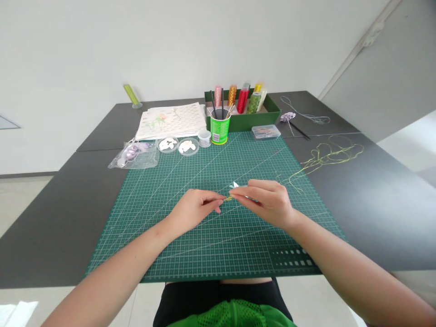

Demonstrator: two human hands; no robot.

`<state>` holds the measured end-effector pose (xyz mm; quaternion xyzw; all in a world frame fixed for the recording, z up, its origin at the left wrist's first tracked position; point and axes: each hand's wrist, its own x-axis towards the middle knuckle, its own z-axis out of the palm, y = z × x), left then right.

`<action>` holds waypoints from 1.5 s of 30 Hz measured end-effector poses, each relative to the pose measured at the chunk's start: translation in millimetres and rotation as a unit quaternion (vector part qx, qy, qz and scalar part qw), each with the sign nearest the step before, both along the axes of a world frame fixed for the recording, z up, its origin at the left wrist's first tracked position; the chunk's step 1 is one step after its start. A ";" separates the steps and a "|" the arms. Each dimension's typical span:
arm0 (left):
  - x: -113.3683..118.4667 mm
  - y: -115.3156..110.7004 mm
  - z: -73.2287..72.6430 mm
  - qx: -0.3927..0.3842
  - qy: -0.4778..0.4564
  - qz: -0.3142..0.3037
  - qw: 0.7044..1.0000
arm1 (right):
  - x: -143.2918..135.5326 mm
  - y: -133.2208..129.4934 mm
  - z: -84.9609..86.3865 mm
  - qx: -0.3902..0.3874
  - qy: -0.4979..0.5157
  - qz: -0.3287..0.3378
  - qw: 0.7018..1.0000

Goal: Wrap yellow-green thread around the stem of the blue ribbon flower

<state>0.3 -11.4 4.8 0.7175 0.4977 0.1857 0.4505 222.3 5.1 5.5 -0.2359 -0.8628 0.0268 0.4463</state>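
Note:
Above the middle of the green cutting mat (204,245), both hands meet at a small yellow-green piece (228,198). My left hand (197,209) pinches its left end between thumb and fingertips. From the right, my right hand (265,197) has its fingertips pressed together at the other end. A small white pointed piece (235,185) shows just above the right fingertips; the fingers partly hide how it joins the yellow-green piece. Loose yellow-green threads (320,159) lie to the right, partly on the mat and partly on the dark table (381,200).
Behind the mat stand a green cup (220,129) with sticks and a green box (243,121) of thread spools. Two dishes of white pieces (168,144), a plastic bag (138,156) and paper sheets (170,120) lie back left. A clear case (266,132) lies back right.

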 end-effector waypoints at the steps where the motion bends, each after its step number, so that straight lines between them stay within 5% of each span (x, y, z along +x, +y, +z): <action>1: 0.7 -1.2 0.8 0.006 0.007 -0.009 1.000 | 0.1 0.2 -0.5 0.001 -0.003 -0.003 1.000; 24: 2.3 -10.2 4.7 0.009 -0.002 -0.087 0.996 | 5.0 20.5 -11.0 -0.183 0.010 -0.031 0.983; 35: -0.4 -10.1 5.8 0.046 -0.055 -0.023 0.997 | 7.5 32.3 -30.0 -0.438 -0.020 -0.043 0.898; 45: -3.4 -8.1 4.2 0.137 -0.088 0.057 0.985 | 6.8 30.8 -29.6 -0.437 -0.030 -0.009 0.899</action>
